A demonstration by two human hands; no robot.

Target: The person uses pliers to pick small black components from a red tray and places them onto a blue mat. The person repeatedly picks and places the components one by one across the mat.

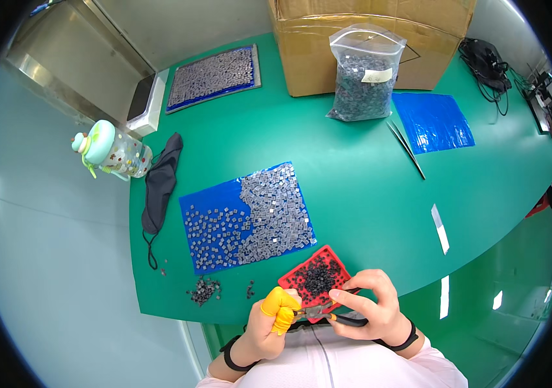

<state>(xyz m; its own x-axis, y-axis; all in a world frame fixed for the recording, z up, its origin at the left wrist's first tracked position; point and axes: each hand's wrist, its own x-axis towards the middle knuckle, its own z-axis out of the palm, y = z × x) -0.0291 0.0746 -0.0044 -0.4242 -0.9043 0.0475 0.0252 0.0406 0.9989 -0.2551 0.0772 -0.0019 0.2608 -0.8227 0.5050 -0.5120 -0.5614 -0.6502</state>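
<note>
I am holding pliers (pixel 318 312) between both hands at the near edge of a red tray (pixel 287 278).
The pliers are lying crosswise, handles in my right hand (pixel 376 310), whose thumb and fingers are curling around them; my left hand (pixel 268 330), wearing yellow finger covers (pixel 282 304), is pressing its fingertips together beside the metal tip, and I cannot tell what it is pinching. Black pieces (pixel 320 277) are heaping in the tray just ahead of my hands. Farther off, a clear bag (pixel 357 100) is bearing a white label (pixel 377 76), its marks looking too small to read.
</note>
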